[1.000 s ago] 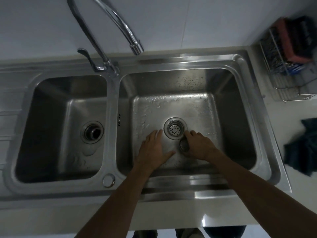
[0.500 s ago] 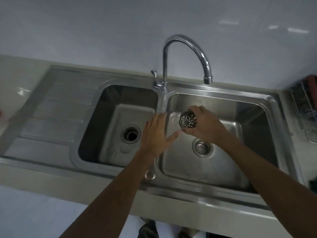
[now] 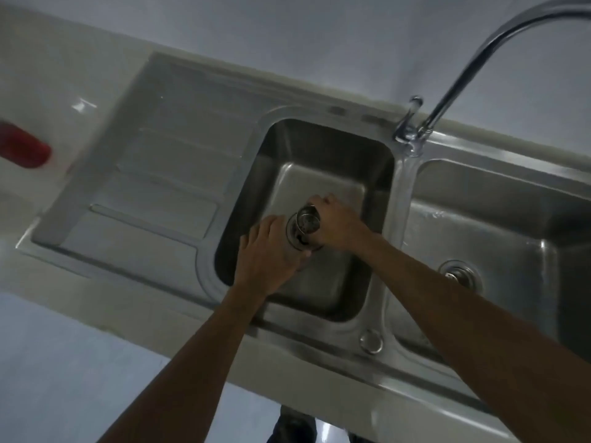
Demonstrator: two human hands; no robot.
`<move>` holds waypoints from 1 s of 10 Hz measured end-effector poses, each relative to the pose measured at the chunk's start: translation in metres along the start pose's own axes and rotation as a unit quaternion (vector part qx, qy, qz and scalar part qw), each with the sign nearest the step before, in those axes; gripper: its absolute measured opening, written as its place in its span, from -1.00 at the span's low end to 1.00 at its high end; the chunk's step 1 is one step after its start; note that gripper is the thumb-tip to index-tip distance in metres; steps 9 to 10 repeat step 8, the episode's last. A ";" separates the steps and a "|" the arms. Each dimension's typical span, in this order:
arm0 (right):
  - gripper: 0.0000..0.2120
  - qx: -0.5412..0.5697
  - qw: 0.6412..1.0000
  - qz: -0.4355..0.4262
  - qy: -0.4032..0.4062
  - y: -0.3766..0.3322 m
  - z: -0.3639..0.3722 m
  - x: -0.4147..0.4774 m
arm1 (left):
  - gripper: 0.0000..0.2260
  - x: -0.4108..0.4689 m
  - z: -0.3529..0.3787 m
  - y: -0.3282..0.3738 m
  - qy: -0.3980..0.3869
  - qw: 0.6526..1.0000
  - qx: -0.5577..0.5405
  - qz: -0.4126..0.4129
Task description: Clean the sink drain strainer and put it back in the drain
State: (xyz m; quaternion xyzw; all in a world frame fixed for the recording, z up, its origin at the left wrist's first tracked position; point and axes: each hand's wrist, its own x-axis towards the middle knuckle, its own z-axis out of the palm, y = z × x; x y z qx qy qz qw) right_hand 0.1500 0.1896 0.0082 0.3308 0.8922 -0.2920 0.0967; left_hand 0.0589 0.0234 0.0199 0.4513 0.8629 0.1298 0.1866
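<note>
One red object far left on the table, blurred. Two basins, two drains. Left hand flat, fingers spread, over left basin. Right hand fingers wrapped around one strainer, above left drain. Right drain has its own strainer. One faucet.

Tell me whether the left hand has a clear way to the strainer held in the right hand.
Probably yes: the left hand hovers open right beside the strainer gripped by the right hand, with nothing between them.

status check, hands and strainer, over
Right hand gripping strainer over left basin drain. Left hand open beside it. Nothing blocking.
</note>
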 end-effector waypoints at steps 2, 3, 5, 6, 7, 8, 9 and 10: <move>-0.21 -0.048 0.997 0.055 -0.035 0.010 0.064 0.035 | -0.20 0.019 0.018 -0.027 -0.012 0.998 0.062 0.000; -0.21 -0.073 0.995 0.069 -0.019 0.014 0.075 0.042 | -0.21 0.022 0.020 -0.035 0.002 0.998 0.063 -0.002; -0.22 -0.102 0.990 0.090 -0.038 0.014 0.077 0.048 | -0.20 0.023 0.022 -0.034 0.006 0.998 0.062 -0.006; -0.22 -0.104 0.989 0.096 -0.047 0.010 0.074 0.047 | -0.19 0.024 0.022 -0.035 -0.001 0.998 0.062 -0.007; -0.21 -0.109 0.988 0.095 -0.052 0.010 0.075 0.039 | -0.19 0.023 0.021 -0.034 -0.005 0.998 0.065 -0.003; -0.21 -0.092 0.989 0.100 -0.053 0.009 0.069 0.031 | -0.19 0.022 0.019 -0.032 -0.014 0.997 0.078 -0.005; -0.21 -0.092 0.989 0.100 -0.053 0.009 0.069 0.031 | -0.19 0.022 0.019 -0.032 -0.014 0.997 0.078 -0.005; -0.21 -0.092 0.989 0.100 -0.053 0.009 0.069 0.031 | -0.19 0.022 0.019 -0.032 -0.014 0.997 0.078 -0.005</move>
